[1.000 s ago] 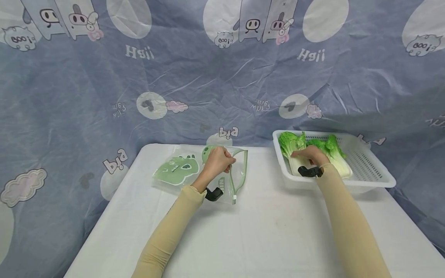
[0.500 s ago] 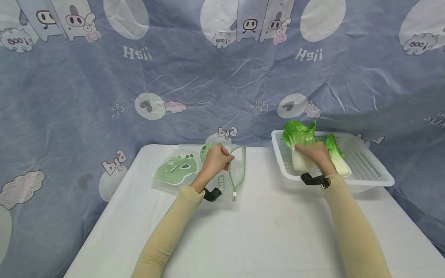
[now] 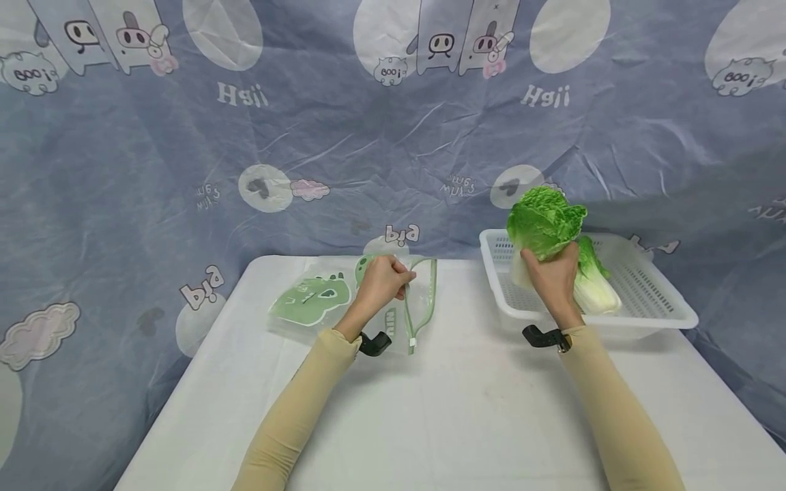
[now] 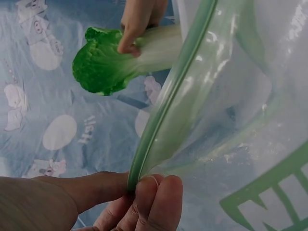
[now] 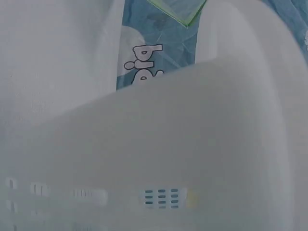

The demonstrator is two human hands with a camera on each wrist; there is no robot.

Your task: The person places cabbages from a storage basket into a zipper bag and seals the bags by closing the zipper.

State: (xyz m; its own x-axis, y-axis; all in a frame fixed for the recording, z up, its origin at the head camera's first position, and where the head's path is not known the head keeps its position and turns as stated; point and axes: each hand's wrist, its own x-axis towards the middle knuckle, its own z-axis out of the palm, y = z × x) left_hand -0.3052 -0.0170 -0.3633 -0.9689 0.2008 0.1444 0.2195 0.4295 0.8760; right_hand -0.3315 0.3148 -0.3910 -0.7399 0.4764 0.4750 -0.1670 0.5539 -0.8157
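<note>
My left hand (image 3: 382, 278) pinches the green zip edge of a clear plastic zip bag (image 3: 307, 300) with a green cartoon print. In the left wrist view, thumb and fingers grip the green rim (image 4: 166, 103), and the mouth of the bag gapes. My right hand (image 3: 555, 273) grips a napa cabbage (image 3: 546, 221) around its pale stalk, its leafy top up, above the left end of a white plastic basket (image 3: 645, 320). A second napa cabbage (image 3: 594, 290) lies in the basket, right of that hand. The right wrist view shows neither hand nor cabbage.
Both the bag and the basket rest on a white-covered table (image 3: 460, 409). A blue-grey printed cloth (image 3: 381, 136) hangs behind and around it. In the right wrist view, the blurred basket wall (image 5: 168, 139) fills much of the picture.
My right hand has gripped the left cabbage and raised it, tilting its leafy top upward and to the right. The left hand stays at the bag's rim, which shifts slightly.
</note>
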